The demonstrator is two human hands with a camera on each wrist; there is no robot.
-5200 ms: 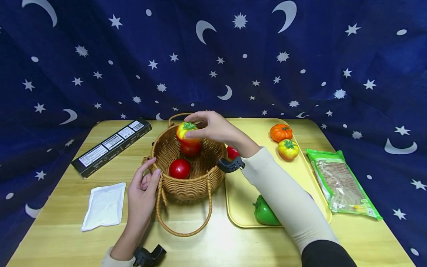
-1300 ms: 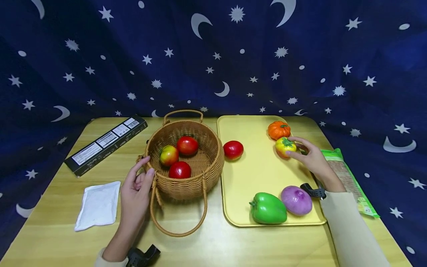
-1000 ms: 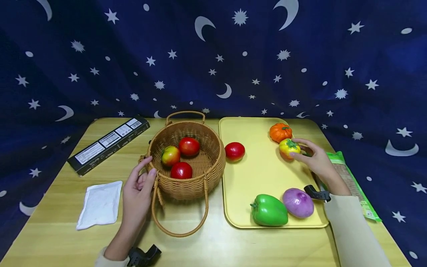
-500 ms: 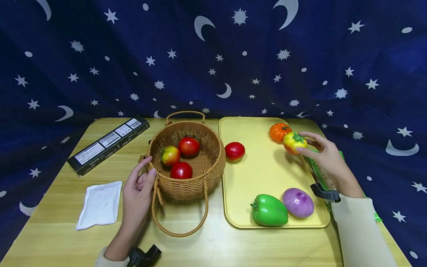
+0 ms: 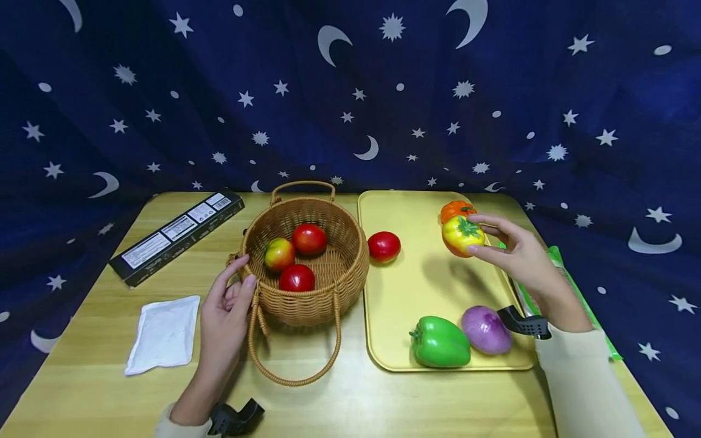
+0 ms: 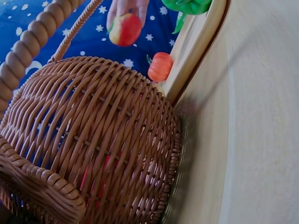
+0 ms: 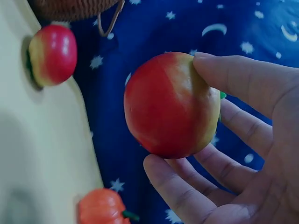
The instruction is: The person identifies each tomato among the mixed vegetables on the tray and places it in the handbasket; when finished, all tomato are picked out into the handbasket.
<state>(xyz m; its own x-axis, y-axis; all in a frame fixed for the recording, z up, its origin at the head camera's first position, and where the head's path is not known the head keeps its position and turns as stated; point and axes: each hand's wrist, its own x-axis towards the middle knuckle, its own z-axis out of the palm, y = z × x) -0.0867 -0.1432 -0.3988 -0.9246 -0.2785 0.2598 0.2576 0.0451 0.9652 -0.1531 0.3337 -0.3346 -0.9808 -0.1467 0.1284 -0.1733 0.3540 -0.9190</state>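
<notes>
My right hand [image 5: 517, 255] pinches a red-and-yellow toy fruit [image 5: 461, 236] with a green leafy top, thumb on one side and fingers on the other. The fruit hangs above the yellow tray [image 5: 421, 286], its shadow falling on the tray below. In the right wrist view the fruit's smooth red underside [image 7: 166, 107] faces the camera. At the left side of a round wicker basket [image 5: 306, 307], my left hand [image 5: 224, 316] holds the rim between curled index finger and thumb. Inside are two red toy fruits, one farther back [image 5: 309, 238], one nearer [image 5: 297, 278], and a yellow-red one [image 5: 279, 254].
On the tray are a red toy fruit [image 5: 384, 247], an orange toy pumpkin [image 5: 456, 210], a green bell pepper [image 5: 440, 342] and a purple onion [image 5: 486, 330]. A green packet [image 5: 569, 274] lies right of it. Left of the basket are a black box [image 5: 177, 234] and a white pouch [image 5: 164, 334].
A first yellow-red fruit held over the basket now lies inside it. My right hand went back to the tray, took a second one, lifted it and moved slightly left. My left hand stayed.
</notes>
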